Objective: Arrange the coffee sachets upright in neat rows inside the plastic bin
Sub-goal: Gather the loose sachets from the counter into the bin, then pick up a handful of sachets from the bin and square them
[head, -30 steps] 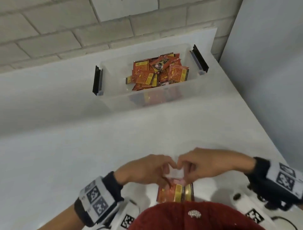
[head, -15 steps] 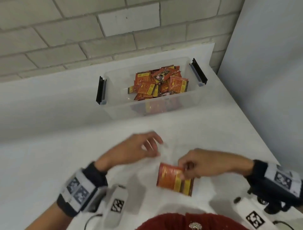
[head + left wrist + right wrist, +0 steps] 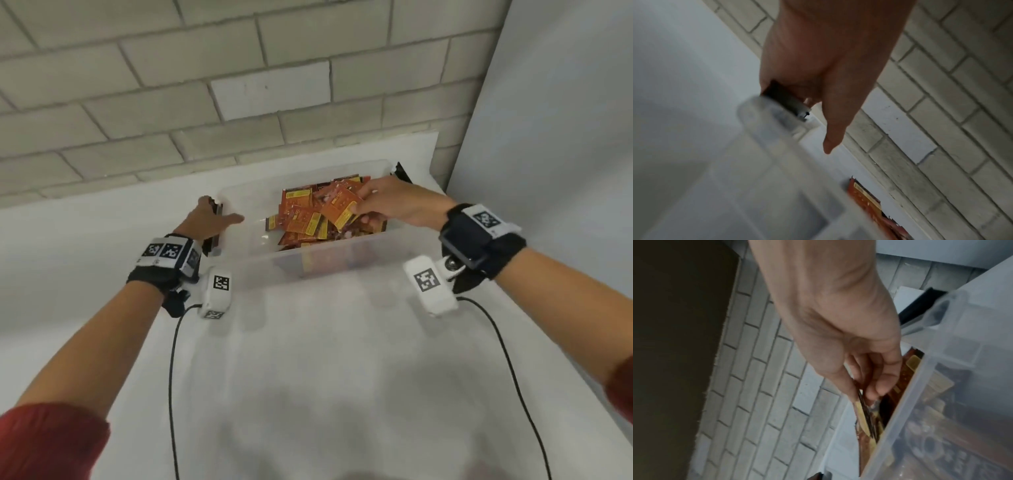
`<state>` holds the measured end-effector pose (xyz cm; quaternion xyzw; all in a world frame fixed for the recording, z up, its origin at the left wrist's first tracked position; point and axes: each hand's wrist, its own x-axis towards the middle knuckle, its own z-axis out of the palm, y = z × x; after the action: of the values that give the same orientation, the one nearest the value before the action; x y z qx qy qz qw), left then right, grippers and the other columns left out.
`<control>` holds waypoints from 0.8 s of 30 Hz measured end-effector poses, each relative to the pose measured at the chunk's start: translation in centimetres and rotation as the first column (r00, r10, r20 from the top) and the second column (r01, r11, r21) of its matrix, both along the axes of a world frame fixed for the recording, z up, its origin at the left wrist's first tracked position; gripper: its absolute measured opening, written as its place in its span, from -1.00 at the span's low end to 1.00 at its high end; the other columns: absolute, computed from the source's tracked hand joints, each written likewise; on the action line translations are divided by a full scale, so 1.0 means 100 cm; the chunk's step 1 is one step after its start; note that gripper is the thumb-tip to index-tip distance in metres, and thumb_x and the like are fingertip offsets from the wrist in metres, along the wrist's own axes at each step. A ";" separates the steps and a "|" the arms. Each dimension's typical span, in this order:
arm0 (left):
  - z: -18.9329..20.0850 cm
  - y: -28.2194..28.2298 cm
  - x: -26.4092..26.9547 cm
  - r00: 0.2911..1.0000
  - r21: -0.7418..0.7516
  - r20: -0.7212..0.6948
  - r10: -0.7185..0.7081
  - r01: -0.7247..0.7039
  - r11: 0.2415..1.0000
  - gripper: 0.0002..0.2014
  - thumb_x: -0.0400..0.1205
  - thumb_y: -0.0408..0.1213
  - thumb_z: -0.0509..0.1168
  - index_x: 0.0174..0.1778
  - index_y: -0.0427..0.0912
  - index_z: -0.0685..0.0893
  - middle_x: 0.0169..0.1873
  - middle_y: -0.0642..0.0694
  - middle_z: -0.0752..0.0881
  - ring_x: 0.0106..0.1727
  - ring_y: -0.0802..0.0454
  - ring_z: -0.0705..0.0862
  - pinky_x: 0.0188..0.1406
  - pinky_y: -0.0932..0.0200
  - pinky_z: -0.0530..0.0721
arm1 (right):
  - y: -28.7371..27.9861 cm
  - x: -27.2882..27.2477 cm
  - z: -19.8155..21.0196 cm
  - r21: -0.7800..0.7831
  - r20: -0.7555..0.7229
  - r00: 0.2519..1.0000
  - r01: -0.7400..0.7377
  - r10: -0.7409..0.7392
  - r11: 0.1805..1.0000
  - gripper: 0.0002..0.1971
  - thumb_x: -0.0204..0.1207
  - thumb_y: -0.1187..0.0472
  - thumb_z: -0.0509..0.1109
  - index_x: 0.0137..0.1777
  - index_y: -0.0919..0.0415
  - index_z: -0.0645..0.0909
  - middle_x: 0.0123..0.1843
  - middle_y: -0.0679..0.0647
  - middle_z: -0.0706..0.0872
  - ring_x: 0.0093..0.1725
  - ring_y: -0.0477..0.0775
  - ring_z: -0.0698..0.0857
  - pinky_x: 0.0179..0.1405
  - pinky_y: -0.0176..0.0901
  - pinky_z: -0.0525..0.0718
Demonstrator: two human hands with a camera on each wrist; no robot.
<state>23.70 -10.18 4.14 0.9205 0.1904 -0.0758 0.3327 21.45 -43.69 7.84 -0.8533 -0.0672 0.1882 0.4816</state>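
Observation:
A clear plastic bin point(image 3: 329, 255) stands at the back of the white table, with a loose pile of red and orange coffee sachets point(image 3: 301, 222) lying flat in its right part. My right hand point(image 3: 394, 205) reaches in over the pile and pinches one sachet point(image 3: 340, 209) between thumb and fingers. In the right wrist view the pinched sachet point(image 3: 861, 404) hangs just inside the bin's wall point(image 3: 920, 386). My left hand point(image 3: 209, 221) grips the bin's left end. Its fingers curl over the black latch point(image 3: 785, 97) and its thumb point(image 3: 832, 129) points along the rim.
A brick wall point(image 3: 239, 102) rises right behind the bin and a grey panel point(image 3: 548, 137) closes the right side. A second black latch point(image 3: 400, 171) sits on the bin's right end. Bare white table point(image 3: 325, 359) spreads in front, crossed by two thin black cables point(image 3: 171, 359).
Both hands left the table's near edge and reached forward to the bin. The right hand carried the sachet over the pile; the left hand let go of it and took the bin's left end.

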 end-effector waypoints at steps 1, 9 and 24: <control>-0.006 0.003 0.002 1.000 -0.050 0.006 0.006 -0.006 0.999 -0.02 0.32 0.06 0.58 0.52 -0.21 0.20 0.40 -0.35 0.48 0.30 -0.37 0.59 0.29 -0.24 0.59 | 0.002 0.007 -0.007 -0.006 0.009 1.000 0.024 -0.024 1.000 -0.85 0.60 0.29 0.41 0.12 0.31 0.64 -0.12 0.12 0.72 -0.30 -0.12 0.67 -0.30 -0.39 0.70; -0.023 0.003 -0.020 0.999 -0.285 0.007 0.037 -0.034 0.958 0.00 0.19 -0.23 0.53 0.50 0.14 0.14 0.22 -0.40 0.56 0.07 -0.51 0.68 -0.10 -0.29 0.71 | -0.008 0.006 -0.012 -0.204 0.168 0.978 0.158 -0.124 0.966 -0.57 0.66 0.00 0.30 0.42 0.25 0.47 0.31 0.09 0.56 0.19 0.02 0.54 0.10 -0.17 0.50; 0.006 -0.107 -0.148 0.978 -0.346 0.055 -0.203 0.209 0.914 -0.28 0.60 -0.48 0.32 0.51 0.03 0.02 -0.17 -0.16 0.59 -0.11 -0.36 0.76 -0.54 0.08 0.64 | -0.062 -0.083 -0.044 0.025 -0.457 0.861 0.263 -0.223 0.964 -0.40 0.66 0.07 0.30 0.60 0.15 0.13 0.34 0.19 0.65 0.22 0.19 0.69 0.14 0.17 0.70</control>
<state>8.89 -20.83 4.73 0.8620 0.0729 -0.1349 0.4831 13.12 -49.91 3.39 -0.7662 0.1461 0.3154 0.5404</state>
